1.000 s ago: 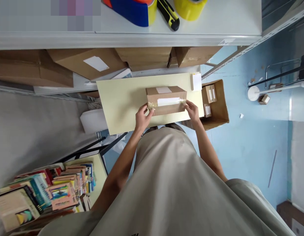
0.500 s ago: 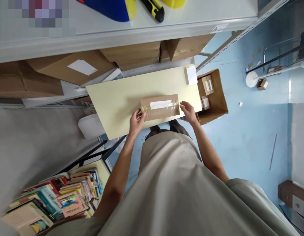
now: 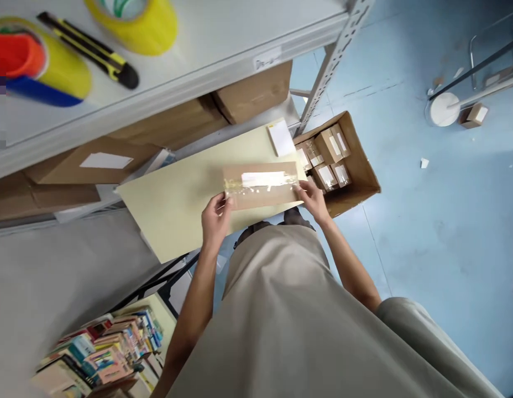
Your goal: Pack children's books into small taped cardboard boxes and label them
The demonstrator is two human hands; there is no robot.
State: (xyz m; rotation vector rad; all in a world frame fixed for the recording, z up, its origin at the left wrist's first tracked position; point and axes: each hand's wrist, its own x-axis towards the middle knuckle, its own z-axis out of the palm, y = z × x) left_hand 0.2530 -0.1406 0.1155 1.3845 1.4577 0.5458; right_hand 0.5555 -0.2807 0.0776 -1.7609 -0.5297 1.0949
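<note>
A taped cardboard box (image 3: pixel 260 198) with a white label is held between my two hands, over the pale yellow tabletop (image 3: pixel 173 204). My left hand (image 3: pixel 217 218) grips its left end, thumb on the near side. At the opposite end, my right hand (image 3: pixel 313 200) has its fingers closed on the right edge. Whether the box's underside touches the table I cannot tell. Just right of the table stands a large open carton (image 3: pixel 360 166) with several small taped, labelled boxes inside.
A stack of white labels (image 3: pixel 282 138) lies at the table's back right corner. On the metal shelf (image 3: pixel 223 38) are yellow tape rolls (image 3: pixel 151 27) and a utility knife (image 3: pixel 94 52). Cardboard boxes (image 3: pixel 256 91) fill the level below. Books (image 3: pixel 107 348) lie at lower left.
My right hand has closed on the box's right end, where it was apart before. The box looks larger and nearer the camera. The view has turned right, showing more of the carton.
</note>
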